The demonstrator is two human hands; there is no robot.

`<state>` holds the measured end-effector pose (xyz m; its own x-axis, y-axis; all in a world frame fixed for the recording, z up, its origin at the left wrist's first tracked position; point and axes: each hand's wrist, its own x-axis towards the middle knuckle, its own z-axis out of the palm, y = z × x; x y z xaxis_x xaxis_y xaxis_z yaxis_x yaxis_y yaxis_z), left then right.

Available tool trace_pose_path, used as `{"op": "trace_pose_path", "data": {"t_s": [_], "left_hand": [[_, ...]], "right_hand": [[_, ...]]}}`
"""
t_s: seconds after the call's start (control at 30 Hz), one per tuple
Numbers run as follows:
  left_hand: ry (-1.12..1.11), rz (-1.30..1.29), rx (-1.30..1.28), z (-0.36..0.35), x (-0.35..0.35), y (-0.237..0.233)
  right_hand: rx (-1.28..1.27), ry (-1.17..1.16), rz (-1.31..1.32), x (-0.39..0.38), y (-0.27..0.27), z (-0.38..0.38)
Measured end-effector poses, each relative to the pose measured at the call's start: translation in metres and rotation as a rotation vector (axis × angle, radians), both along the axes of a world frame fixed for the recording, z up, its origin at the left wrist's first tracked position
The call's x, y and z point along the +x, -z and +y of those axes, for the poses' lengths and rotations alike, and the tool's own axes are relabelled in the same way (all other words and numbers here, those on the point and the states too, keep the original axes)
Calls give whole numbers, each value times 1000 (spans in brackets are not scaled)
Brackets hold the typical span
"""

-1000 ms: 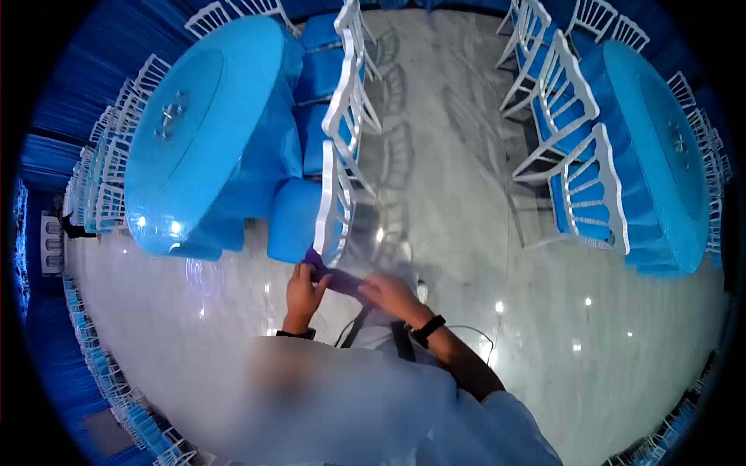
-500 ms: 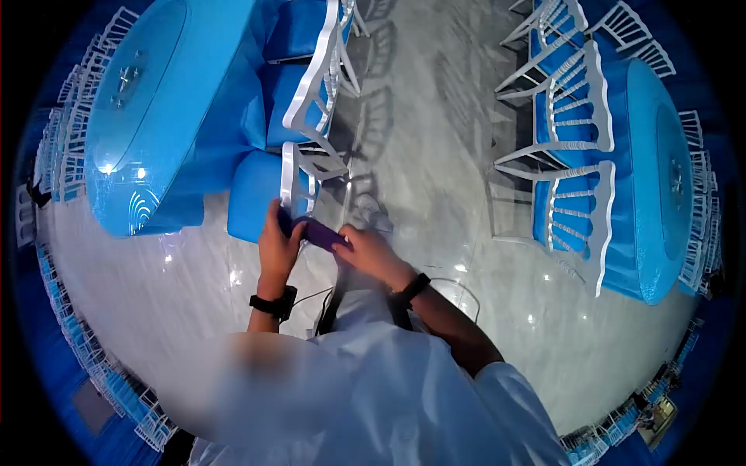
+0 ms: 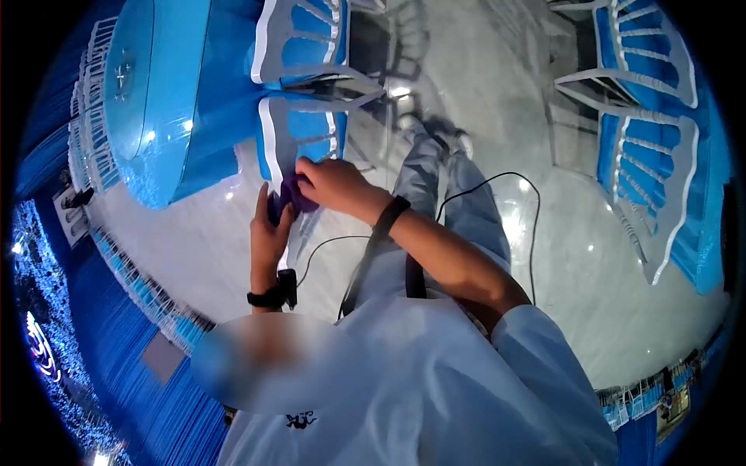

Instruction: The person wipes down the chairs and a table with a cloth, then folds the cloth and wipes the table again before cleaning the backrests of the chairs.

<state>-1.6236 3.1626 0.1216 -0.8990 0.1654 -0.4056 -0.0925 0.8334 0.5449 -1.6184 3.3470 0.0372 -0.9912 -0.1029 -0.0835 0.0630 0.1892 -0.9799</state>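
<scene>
A purple cloth (image 3: 298,194) is bunched between my two hands, up against the white back of the nearest chair (image 3: 273,144). My left hand (image 3: 270,237) grips the cloth's lower left side, thumb and fingers on either side of it. From above right, my right hand (image 3: 336,185) has its fingers closed on the cloth's upper part. Part of the cloth is hidden behind my fingers. The chair has a blue seat, and its top rail passes beside and under my hands.
Left stands a round table (image 3: 167,101) in shiny blue cloth. Another white chair (image 3: 291,43) is just beyond the near one. More white chairs (image 3: 649,167) line the right side of the pale glossy floor (image 3: 482,93). A black cable (image 3: 536,225) loops beside my legs.
My view has turned and come nearer the chair. The cloth, stretched lengthwise between my hands before, is now bunched against the chair back. My right hand has moved closer to my left.
</scene>
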Motion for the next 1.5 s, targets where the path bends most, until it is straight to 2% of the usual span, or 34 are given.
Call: {"op": "trace_pose_path", "data": {"t_s": [0.03, 0.07, 0.1, 0.17, 0.23, 0.3, 0.37, 0.43, 0.5, 0.57, 0.63, 0.7, 0.73, 0.77, 0.8, 0.93, 0.97, 1.03, 1.17, 1.3, 1.33, 1.37, 1.4, 1.43, 1.5], "left_hand": [[-35, 26, -16, -3, 11, -6], [-44, -49, -176, -6, 23, -17], [-50, -16, -208, -19, 40, -14], [32, 66, -356, -47, 72, -9], [-39, 67, -338, -59, 88, -10], [-49, 79, -330, -65, 94, -11], [-120, -8, -278, -58, 89, -14], [-81, -11, -317, -58, 76, -11], [-47, 87, -219, -70, 68, 8], [-162, 63, 74, -34, 52, 6], [-272, 6, 180, -15, 43, -2], [-146, -23, 31, -25, 40, -5], [-83, -4, 66, -30, 42, 0], [0, -15, -63, -38, 41, 4], [-14, -43, -35, -45, 41, 8], [-3, -196, 55, -57, 36, 17], [7, -209, 76, -56, 34, 14], [-5, -242, 146, -45, 31, 13], [26, -281, 169, -53, 29, 13], [-15, -352, 223, -54, 27, 15], [30, -377, 242, -55, 26, 13], [84, -400, 276, -53, 22, 16], [174, -385, 319, -56, 19, 20], [174, -386, 321, -56, 20, 20], [37, -428, 334, -55, 23, 20]], "right_hand": [[-46, -7, 23, 12, -2, -8], [-60, -58, -26, 24, -4, -13], [-109, -96, -37, 36, -2, -21], [-125, -190, -115, 64, 2, -43], [-173, -141, -91, 95, 8, -65], [-278, -229, -243, 114, 1, -73], [-374, -168, -261, 128, 5, -90], [-430, 11, -224, 130, 9, -100], [-502, 389, -163, 116, 3, -109], [-562, 484, -124, 89, -20, -84], [-494, 507, -24, 75, -11, -80], [-379, 607, 40, 64, 2, -91], [-434, 576, -47, 66, 14, -97], [-487, 546, -135, 68, 20, -97], [-487, 474, -193, 75, 25, -99], [-430, 564, 25, 86, -3, -102], [-440, 562, 15, 86, -1, -103], [-637, 492, -48, 81, 10, -96], [-733, 485, -165, 73, 36, -97], [-714, 527, -143, 73, 33, -100], [-697, 519, -153, 74, 29, -101], [-609, 509, 17, 79, 9, -97], [-604, 496, 33, 79, 8, -96], [-603, 482, 47, 79, 8, -97], [-628, 504, 25, 76, 16, -100]]}}
